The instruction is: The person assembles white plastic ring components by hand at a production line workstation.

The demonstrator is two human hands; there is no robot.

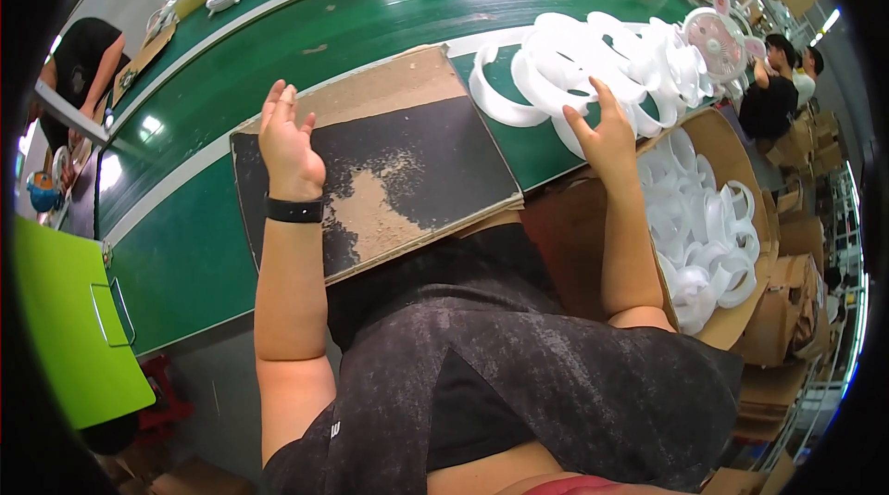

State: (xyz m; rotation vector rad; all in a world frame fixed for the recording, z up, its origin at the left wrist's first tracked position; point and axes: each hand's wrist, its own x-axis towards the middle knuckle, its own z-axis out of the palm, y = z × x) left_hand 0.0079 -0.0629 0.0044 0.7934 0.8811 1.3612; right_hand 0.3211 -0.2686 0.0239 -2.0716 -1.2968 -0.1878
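My left hand (293,148), with a black band (294,210) at its wrist, is raised over the left side of a worn black board (426,157). Its fingers are stretched, the thumb stands apart, and nothing is in it. At the right, my right hand (607,136) reaches to the near edge of a pile of white curved strips and rings (569,55). Thumb and forefinger are spread, with white strips behind them. No grip on a strip shows, and I cannot tell whether the fingers touch one. The board's dark surface is scraped to brown in the middle.
A cardboard box (741,314) at my right holds more white rings (699,226). Behind the board runs a green conveyor belt (370,27). A lime-green panel (74,328) stands at left. A pink-and-white fan (715,43) is beyond the pile. Other people work at both sides.
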